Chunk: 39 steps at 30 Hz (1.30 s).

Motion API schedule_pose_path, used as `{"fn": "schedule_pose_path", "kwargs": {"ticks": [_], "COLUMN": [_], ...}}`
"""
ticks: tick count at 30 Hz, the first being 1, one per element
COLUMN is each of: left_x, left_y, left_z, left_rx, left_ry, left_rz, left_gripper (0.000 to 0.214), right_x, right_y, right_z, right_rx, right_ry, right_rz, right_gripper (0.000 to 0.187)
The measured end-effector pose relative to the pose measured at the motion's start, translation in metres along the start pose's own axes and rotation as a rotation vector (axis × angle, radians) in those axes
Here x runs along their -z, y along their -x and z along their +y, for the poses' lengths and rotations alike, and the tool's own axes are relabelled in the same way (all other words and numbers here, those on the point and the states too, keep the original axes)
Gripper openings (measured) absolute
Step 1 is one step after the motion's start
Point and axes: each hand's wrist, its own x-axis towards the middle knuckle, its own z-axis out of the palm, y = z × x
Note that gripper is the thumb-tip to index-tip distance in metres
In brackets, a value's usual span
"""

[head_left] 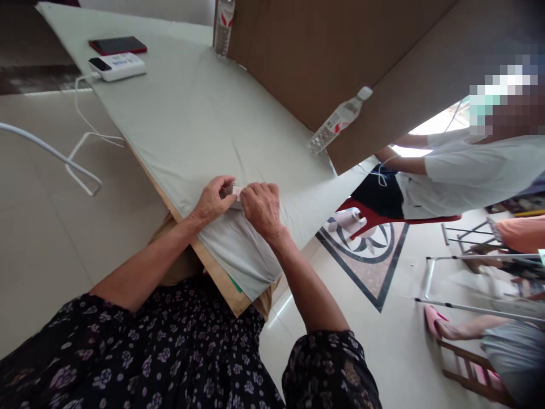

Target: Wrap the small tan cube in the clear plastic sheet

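Note:
My left hand [212, 200] and my right hand [261, 207] meet near the front edge of a table covered with a pale grey-green cloth [191, 113]. Both hands are closed in a pinch on a small white object [237, 192] held between them. What the object is cannot be made out. Both of my forearms reach up from dark floral sleeves.
A white power bank [117, 66] with a cable and a red-edged phone [118, 45] lie at the far left corner. Two water bottles [339, 119] [223, 25] stand by a brown cardboard partition [323, 62]. Another person [468, 170] in a white shirt sits at right, with chairs nearby.

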Motion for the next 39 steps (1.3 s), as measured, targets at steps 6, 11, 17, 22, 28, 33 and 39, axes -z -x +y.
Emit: {"fn": "schedule_pose_path", "kwargs": {"ticks": [6, 11, 17, 22, 28, 33, 39], "left_x": [0.0, -0.001, -0.005, -0.006, -0.003, 0.003, 0.004], "left_y": [0.004, 0.006, 0.007, 0.007, 0.008, 0.007, 0.006], "left_z": [0.005, 0.004, -0.003, -0.003, 0.0, 0.009, 0.016], "left_rx": [-0.065, -0.119, -0.241, -0.339, -0.27, -0.119, -0.061], "left_ry": [-0.121, -0.072, -0.055, -0.059, -0.063, -0.032, 0.017], "left_rz": [-0.105, -0.131, -0.118, -0.124, -0.195, -0.213, -0.204], "left_gripper": [0.072, 0.08, 0.086, 0.09, 0.08, 0.061, 0.049], "right_x": [0.007, 0.01, 0.011, 0.013, 0.005, -0.006, 0.006], "right_y": [-0.01, -0.028, -0.051, -0.073, -0.099, -0.118, -0.093], "right_z": [0.01, 0.022, 0.037, 0.051, 0.072, 0.094, 0.102], "right_rx": [-0.053, -0.101, -0.135, -0.179, -0.219, -0.307, -0.449], "right_ry": [-0.066, -0.079, -0.1, -0.104, -0.187, -0.32, -0.467], "right_rz": [0.066, 0.076, 0.103, 0.05, 0.079, 0.198, 0.374], "right_gripper": [0.024, 0.023, 0.025, 0.026, 0.024, 0.023, 0.026]}}
